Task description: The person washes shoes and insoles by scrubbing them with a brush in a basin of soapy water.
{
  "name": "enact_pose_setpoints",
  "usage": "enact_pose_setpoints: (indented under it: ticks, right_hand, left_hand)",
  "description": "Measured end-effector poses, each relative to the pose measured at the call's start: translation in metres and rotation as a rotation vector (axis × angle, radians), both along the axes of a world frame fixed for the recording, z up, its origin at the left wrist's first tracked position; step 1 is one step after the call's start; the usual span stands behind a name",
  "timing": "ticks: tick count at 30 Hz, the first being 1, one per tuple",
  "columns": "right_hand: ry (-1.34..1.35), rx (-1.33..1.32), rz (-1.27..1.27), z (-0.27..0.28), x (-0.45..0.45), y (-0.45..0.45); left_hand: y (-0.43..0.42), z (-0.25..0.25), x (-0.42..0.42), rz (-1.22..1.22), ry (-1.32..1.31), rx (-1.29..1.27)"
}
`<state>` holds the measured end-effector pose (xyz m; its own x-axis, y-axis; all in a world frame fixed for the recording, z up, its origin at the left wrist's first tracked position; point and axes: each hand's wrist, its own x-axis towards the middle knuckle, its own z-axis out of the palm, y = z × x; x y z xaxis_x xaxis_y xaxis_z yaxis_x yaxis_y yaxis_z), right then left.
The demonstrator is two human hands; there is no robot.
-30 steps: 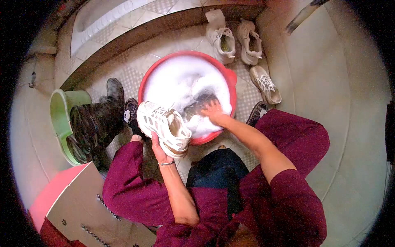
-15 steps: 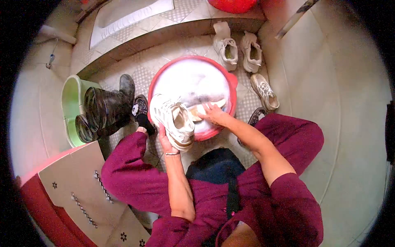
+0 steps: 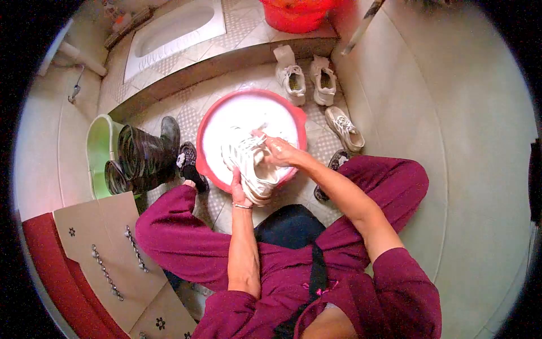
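Note:
My left hand (image 3: 240, 191) grips a white lace-up sneaker (image 3: 261, 183) from its left side near the heel, holding it tilted over the near part of a red basin (image 3: 302, 127). White suds (image 3: 234, 113) fill the basin. Across the sneaker's laces and tongue lies my right hand (image 3: 280, 151), its fingers curled in and closed. Whether they pinch the tongue, the laces or a small pale thing is hidden. The sneaker's opening faces up toward me.
Three more pale shoes stand right of the basin, the nearest a lace-up (image 3: 345, 130). Dark boots (image 3: 148, 148) and a green tub (image 3: 97, 141) are at left, with a drawer cabinet (image 3: 101, 248) nearer. Behind are a raised step (image 3: 203, 59), squat toilet (image 3: 135, 59) and red bucket (image 3: 293, 18).
My right hand has come off a pale object in the suds and moved left onto the sneaker's front. My left hand still holds the sneaker. The view has shifted slightly.

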<state>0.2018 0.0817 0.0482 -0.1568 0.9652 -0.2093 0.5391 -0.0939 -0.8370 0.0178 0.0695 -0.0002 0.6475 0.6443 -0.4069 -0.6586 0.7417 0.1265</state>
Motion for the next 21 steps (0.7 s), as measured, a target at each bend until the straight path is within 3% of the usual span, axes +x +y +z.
enact_pose_setpoints:
  ticks: [2, 4, 5, 7, 8, 9, 11, 12, 15, 19, 21]
  right_hand:
    - [-0.110, -0.040, -0.032, 0.003, 0.012, -0.002]
    - [-0.081, 0.278, -0.105, -0.015, 0.012, -0.002]
    - [-0.075, 0.275, -0.109, -0.016, 0.027, -0.007]
    - [0.175, 0.240, -0.241, 0.006, 0.044, -0.013]
    - [-0.071, 0.276, -0.237, 0.037, 0.041, -0.015]
    - [-0.077, 0.273, -0.241, 0.036, 0.046, -0.015]
    - [-0.415, 0.375, -0.250, 0.034, 0.059, -0.015]
    - [-0.439, 0.409, -0.275, 0.031, 0.069, -0.015]
    - [-0.513, 0.402, -0.287, 0.026, 0.099, -0.014]
    - [-0.171, 0.212, -0.538, -0.003, 0.156, -0.021]
    - [-0.236, 0.227, -0.511, -0.020, 0.186, -0.020]
  left_hand:
    - [-0.009, 0.000, 0.018, -0.043, -0.037, 0.009]
    - [-0.009, -0.002, 0.018, -0.055, -0.158, -0.010]
    - [-0.012, 0.003, 0.031, -0.057, -0.152, -0.014]
    - [-0.012, 0.004, 0.050, -0.119, -0.047, 0.061]
    - [-0.013, -0.013, 0.057, -0.149, -0.075, 0.034]
    - [-0.012, -0.003, 0.061, -0.249, -0.148, 0.010]
    - [-0.012, -0.012, 0.068, -0.289, -0.178, -0.083]
    - [-0.013, -0.013, 0.070, -0.286, -0.176, -0.089]
    - [-0.014, -0.018, 0.065, -0.308, 0.048, -0.117]
    - [0.000, -0.033, 0.043, -0.187, 0.294, -0.070]
    - [0.013, -0.045, 0.034, -0.148, 0.813, 0.182]
